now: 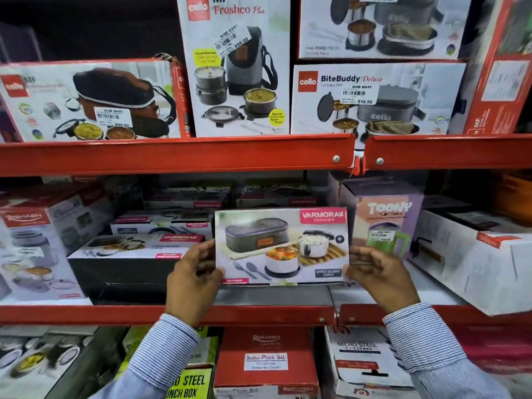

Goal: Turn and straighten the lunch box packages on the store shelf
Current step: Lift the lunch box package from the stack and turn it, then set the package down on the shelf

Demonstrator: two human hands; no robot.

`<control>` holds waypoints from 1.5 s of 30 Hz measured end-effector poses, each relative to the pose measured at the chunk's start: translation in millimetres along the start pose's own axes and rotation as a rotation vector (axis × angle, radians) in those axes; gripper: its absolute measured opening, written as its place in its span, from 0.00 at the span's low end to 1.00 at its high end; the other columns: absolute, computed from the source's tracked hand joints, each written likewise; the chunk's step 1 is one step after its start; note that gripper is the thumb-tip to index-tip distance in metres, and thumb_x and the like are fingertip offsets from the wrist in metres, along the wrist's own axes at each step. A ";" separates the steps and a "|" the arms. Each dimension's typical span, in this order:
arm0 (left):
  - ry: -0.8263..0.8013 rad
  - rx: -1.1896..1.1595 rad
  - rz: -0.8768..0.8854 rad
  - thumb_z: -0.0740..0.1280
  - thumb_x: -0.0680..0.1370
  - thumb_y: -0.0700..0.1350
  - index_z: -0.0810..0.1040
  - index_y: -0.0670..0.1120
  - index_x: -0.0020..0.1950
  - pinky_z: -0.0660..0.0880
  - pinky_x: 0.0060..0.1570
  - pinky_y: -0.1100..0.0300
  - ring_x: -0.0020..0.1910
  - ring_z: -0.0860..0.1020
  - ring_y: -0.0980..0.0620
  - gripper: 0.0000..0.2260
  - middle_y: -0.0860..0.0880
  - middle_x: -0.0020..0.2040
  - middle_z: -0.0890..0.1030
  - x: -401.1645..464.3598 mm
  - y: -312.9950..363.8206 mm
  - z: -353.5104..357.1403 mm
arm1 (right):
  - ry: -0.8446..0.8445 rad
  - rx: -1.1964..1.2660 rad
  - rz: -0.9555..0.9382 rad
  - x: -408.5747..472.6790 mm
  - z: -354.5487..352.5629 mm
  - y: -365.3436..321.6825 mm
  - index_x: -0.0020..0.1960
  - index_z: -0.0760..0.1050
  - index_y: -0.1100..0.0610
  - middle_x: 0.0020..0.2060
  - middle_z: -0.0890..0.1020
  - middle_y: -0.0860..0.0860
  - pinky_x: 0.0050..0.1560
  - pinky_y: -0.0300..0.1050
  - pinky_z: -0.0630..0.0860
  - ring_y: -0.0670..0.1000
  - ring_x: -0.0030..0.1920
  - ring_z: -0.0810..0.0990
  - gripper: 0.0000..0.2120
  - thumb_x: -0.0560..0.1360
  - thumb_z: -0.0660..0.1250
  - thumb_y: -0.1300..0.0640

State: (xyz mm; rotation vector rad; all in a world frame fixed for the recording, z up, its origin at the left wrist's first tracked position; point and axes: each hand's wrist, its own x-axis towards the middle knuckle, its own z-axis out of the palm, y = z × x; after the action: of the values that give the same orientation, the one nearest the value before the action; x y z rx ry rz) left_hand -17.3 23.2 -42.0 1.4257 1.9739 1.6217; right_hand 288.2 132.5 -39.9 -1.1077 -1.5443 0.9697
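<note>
So we were facing the red shelving, packed with lunch box packages on 3 levels. Up top the Cello boxes looked mostly front-facing, though the red one at the far right leaned at an angle. On the middle shelf things were messier: a stack of Varmora boxes lay flat on the left, and a purple Toony box stood just to the right of where we were working.

The step in hand, as far as we could judge, was turning 1 package to face front. We had the Varmora lunch box package upright in the middle of that shelf, picture side toward us, its bottom edge at or just above the shelf floor, couldn't tell which. It looked pretty square already. Next move would probably be setting it down flush with the front edge and nudging it in line with its neighbours, without bumping the Toony box.

Both of our hands were gripping the package by its short sides. The left hand had its thumb on the front face near the lower-left corner, fingers curled around the left side. The right hand pinched the right edge, fingers pointing inward. Both striped sleeves came up from below, forearms angled toward each other.
</note>
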 end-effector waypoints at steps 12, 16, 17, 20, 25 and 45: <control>-0.070 0.050 -0.130 0.73 0.72 0.37 0.74 0.43 0.58 0.79 0.56 0.57 0.50 0.83 0.53 0.16 0.52 0.48 0.82 -17.4 -23.7 31.3 | 0.023 -0.208 0.159 -2.6 14.3 42.2 0.42 0.76 0.51 0.43 0.86 0.54 0.49 0.47 0.80 0.51 0.42 0.84 0.18 0.62 0.76 0.69; -0.085 0.014 -0.158 0.73 0.72 0.38 0.74 0.45 0.61 0.76 0.57 0.61 0.54 0.81 0.52 0.19 0.49 0.54 0.82 -20.5 -23.9 27.6 | 0.041 -0.258 0.152 -5.7 15.1 42.8 0.46 0.77 0.53 0.42 0.86 0.50 0.54 0.51 0.81 0.50 0.43 0.84 0.17 0.62 0.78 0.64; -0.081 0.008 -0.162 0.73 0.72 0.39 0.75 0.45 0.62 0.76 0.58 0.60 0.55 0.81 0.53 0.19 0.49 0.56 0.82 -21.6 -23.1 25.0 | 0.070 -0.273 0.126 -8.5 15.4 41.4 0.47 0.77 0.53 0.43 0.85 0.50 0.55 0.51 0.80 0.51 0.45 0.84 0.17 0.62 0.78 0.63; -0.040 0.015 -0.108 0.74 0.72 0.39 0.77 0.48 0.60 0.78 0.60 0.60 0.54 0.82 0.58 0.18 0.52 0.55 0.84 -28.8 -17.5 11.8 | 0.229 -0.338 -0.065 -25.1 18.3 33.2 0.49 0.75 0.54 0.46 0.83 0.53 0.49 0.44 0.73 0.54 0.46 0.80 0.18 0.63 0.76 0.63; 0.099 0.059 0.019 0.75 0.72 0.40 0.83 0.47 0.54 0.79 0.49 0.71 0.47 0.84 0.64 0.11 0.55 0.48 0.86 -41.5 -6.8 -18.1 | 0.259 -0.380 -0.342 -48.0 45.3 2.8 0.46 0.76 0.55 0.42 0.79 0.51 0.43 0.38 0.70 0.50 0.40 0.76 0.11 0.65 0.73 0.63; 0.136 0.149 -0.041 0.75 0.71 0.51 0.73 0.42 0.67 0.74 0.61 0.52 0.57 0.78 0.48 0.27 0.43 0.62 0.80 34.4 -135.0 -204.4 | 0.096 -0.370 0.001 -67.3 292.6 -84.6 0.67 0.73 0.54 0.59 0.82 0.54 0.54 0.42 0.75 0.52 0.53 0.82 0.27 0.72 0.66 0.43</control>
State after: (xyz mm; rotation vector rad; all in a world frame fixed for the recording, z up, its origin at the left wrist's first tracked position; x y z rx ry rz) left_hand -245.2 -69.8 -67.0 1.3472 2.2272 1.6241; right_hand -5.0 25.9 -40.3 -1.3890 -1.6842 0.6331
